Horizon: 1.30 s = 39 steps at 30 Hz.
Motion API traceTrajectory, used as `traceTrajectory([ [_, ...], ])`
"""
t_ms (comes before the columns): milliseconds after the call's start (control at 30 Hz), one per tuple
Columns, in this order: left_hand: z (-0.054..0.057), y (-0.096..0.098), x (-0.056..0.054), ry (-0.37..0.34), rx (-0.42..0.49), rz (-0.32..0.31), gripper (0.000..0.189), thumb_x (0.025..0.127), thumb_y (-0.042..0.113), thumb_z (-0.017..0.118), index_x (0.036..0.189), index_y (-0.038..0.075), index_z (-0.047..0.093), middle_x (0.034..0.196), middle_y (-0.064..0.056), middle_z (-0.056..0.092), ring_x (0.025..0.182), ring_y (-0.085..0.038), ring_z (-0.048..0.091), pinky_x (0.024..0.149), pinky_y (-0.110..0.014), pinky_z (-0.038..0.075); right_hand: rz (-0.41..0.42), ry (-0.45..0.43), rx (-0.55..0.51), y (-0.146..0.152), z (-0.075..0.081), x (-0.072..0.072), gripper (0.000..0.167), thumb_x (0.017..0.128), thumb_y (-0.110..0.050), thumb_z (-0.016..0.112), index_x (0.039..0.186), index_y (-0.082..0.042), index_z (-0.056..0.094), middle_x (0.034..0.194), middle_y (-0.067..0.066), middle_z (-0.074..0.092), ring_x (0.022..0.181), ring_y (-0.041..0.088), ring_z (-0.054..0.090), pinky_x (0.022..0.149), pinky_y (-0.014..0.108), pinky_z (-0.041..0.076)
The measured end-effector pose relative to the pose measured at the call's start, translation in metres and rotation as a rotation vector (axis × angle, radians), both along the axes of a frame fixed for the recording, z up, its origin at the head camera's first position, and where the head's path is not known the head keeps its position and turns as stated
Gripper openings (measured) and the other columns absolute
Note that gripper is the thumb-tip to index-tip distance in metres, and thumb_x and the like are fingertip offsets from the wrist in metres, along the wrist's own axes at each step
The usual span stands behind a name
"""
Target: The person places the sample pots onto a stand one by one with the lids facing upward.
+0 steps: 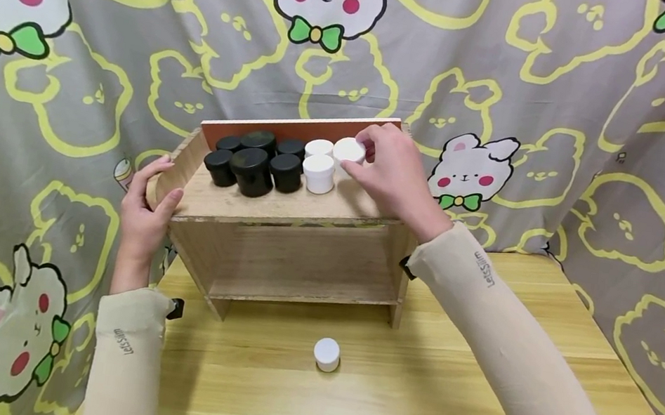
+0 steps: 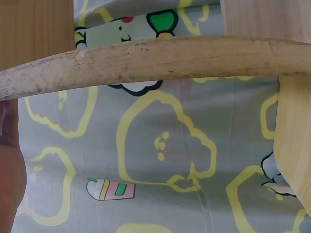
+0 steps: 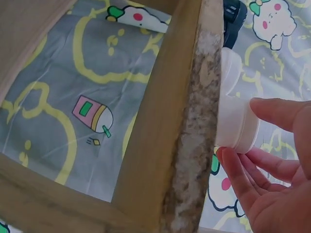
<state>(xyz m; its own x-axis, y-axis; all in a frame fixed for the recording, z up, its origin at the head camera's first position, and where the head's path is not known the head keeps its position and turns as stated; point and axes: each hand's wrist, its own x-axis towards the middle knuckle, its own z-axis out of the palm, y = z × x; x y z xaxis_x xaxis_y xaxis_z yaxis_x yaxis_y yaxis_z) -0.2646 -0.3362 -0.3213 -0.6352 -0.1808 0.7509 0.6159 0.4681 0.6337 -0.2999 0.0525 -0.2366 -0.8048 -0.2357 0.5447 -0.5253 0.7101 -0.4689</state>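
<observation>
A small wooden shelf [image 1: 206, 198] stands on the table, with round lidded jars grouped on its top board. My right hand [image 1: 394, 170] pinches a white jar [image 1: 350, 149] between thumb and fingers at the right end of the group. In the right wrist view, this jar [image 3: 232, 125] sits against the board, thumb and fingertips at its lid. Two more white jars [image 1: 319, 176] stand just left of it, then several black jars [image 1: 252, 173] in two rows. My left hand [image 1: 142, 216] grips the shelf's left side panel [image 1: 181, 158], thumb toward the front.
Another white jar [image 1: 327, 354] stands on the wooden table [image 1: 256, 388] in front of the shelf. Below the top board is an open compartment [image 1: 306, 260]. A reddish-brown back panel [image 1: 305, 129] rises behind the jars. Patterned curtain [image 1: 351, 75] surrounds the table.
</observation>
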Motion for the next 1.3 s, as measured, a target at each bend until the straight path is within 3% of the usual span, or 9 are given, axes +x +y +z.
traceTrajectory([
  [300, 0.000, -0.001, -0.001, -0.016, 0.002, -0.002, 0.045, 0.094, 0.008, 0.072, 0.136, -0.001, 0.061, 0.151, -0.010, 0.057, 0.137, -0.009, 0.051, 0.109, -0.022, 0.040, -0.073, -0.042, 0.106, -0.006, 0.002, -0.021, 0.030, 0.092, -0.028, 0.074, 0.106, -0.003, 0.070, 0.098, 0.013, 0.066, 0.099, 0.028, 0.054, 0.093, 0.041, 0.041],
  [467, 0.000, -0.001, 0.001, -0.012, 0.006, -0.005, 0.044, 0.093, 0.006, 0.071, 0.136, -0.002, 0.061, 0.151, -0.011, 0.058, 0.137, -0.009, 0.051, 0.109, -0.022, 0.040, -0.098, -0.073, 0.135, -0.012, 0.001, -0.026, 0.035, 0.092, -0.031, 0.074, 0.111, -0.002, 0.071, 0.106, 0.013, 0.069, 0.104, 0.030, 0.058, 0.099, 0.043, 0.043],
  [767, 0.001, -0.001, 0.000, -0.022, 0.002, -0.010, 0.045, 0.094, 0.008, 0.072, 0.137, -0.001, 0.061, 0.151, -0.010, 0.057, 0.138, -0.010, 0.051, 0.109, -0.022, 0.040, -0.120, -0.105, 0.117, -0.015, -0.006, -0.030, 0.041, 0.093, -0.032, 0.075, 0.118, 0.001, 0.070, 0.113, 0.016, 0.068, 0.108, 0.030, 0.057, 0.097, 0.043, 0.046],
  [1300, 0.001, -0.001, -0.001, -0.016, 0.010, -0.013, 0.045, 0.092, 0.000, 0.070, 0.136, -0.002, 0.061, 0.151, -0.013, 0.056, 0.138, -0.010, 0.050, 0.110, -0.023, 0.040, -0.150, -0.059, -0.007, -0.020, -0.027, -0.030, 0.046, 0.096, -0.036, 0.071, 0.127, -0.002, 0.068, 0.118, 0.016, 0.068, 0.110, 0.028, 0.059, 0.098, 0.043, 0.048],
])
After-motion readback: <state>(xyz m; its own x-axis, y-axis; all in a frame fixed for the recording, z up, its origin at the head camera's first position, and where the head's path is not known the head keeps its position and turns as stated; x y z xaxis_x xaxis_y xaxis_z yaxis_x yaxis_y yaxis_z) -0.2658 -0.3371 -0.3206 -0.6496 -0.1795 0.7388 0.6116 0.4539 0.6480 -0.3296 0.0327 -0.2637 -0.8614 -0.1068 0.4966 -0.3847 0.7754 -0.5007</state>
